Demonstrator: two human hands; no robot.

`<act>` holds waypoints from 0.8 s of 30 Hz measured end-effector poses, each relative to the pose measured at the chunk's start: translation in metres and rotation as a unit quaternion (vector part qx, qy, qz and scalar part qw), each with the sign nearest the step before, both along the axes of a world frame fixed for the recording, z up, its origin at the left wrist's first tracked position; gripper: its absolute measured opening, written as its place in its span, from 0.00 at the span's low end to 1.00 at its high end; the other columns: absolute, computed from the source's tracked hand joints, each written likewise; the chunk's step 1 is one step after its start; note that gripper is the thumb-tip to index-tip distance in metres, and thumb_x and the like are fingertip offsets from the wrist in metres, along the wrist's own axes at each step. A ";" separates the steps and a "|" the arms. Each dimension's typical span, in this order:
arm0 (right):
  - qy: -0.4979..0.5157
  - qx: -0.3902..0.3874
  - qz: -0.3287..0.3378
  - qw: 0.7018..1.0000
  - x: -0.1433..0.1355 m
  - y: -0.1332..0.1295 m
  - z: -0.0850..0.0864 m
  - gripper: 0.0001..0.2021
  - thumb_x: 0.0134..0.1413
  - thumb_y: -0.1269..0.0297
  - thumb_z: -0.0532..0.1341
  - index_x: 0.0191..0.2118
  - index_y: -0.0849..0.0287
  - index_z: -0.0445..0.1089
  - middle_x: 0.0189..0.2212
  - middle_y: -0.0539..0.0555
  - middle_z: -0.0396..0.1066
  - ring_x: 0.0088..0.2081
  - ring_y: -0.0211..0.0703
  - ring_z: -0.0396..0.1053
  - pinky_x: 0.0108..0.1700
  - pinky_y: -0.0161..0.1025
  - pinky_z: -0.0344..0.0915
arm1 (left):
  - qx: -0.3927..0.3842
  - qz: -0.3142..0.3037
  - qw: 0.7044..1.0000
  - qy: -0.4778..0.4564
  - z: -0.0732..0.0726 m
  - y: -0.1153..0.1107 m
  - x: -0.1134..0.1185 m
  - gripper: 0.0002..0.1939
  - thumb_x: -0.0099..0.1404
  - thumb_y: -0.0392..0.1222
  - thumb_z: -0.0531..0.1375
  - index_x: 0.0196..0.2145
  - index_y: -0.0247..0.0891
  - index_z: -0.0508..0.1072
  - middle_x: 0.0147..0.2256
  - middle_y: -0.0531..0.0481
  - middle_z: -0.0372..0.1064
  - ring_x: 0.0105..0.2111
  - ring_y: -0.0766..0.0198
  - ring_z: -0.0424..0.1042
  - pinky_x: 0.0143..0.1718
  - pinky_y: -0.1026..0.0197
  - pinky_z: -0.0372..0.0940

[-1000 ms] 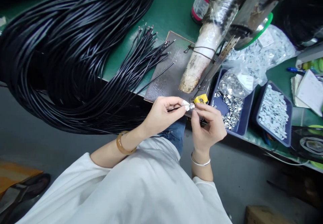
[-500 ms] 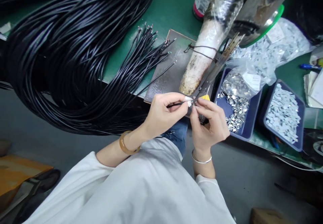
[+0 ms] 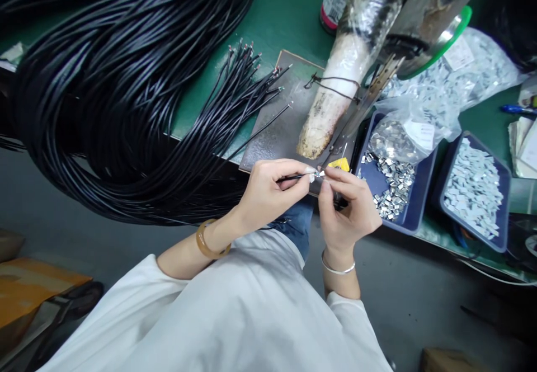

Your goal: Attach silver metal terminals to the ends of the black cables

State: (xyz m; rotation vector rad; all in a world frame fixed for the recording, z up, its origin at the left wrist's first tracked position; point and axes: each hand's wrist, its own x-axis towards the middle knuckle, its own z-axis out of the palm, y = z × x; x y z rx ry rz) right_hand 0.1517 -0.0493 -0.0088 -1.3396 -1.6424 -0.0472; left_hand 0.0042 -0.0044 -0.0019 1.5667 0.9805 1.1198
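My left hand is closed in a pinch around a black cable, whose end points right. Just past its fingertips a small silvery piece shows at the cable's end; its exact shape is too small to make out. From the other side, the thumb and fingers of my right hand pinch that piece. Both hands are nearly touching, in front of the lower tip of a wrapped machine part. A yellow object lies just beyond the right fingers.
A thick bundle of black cables covers the left, its stripped ends fanned over a dark plate. At right stand a blue bin of metal clips and a tray of pale pieces. Plastic bags lie behind them.
The fingertips of my right hand have shifted slightly down and right, and the silvery piece at the cable's end now shows more clearly. My left hand has stayed nearly in place.
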 end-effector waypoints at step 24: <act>0.099 0.077 -0.102 0.987 0.006 -0.027 0.004 0.05 0.57 0.66 0.66 0.40 0.53 0.74 0.26 0.45 0.71 0.20 0.32 0.66 0.20 0.32 0.61 | -0.149 -0.106 0.978 -0.098 -0.006 -0.014 -0.010 0.09 0.63 0.38 0.63 0.38 0.33 0.83 0.24 0.51 0.74 0.22 0.71 0.67 0.22 0.69 0.61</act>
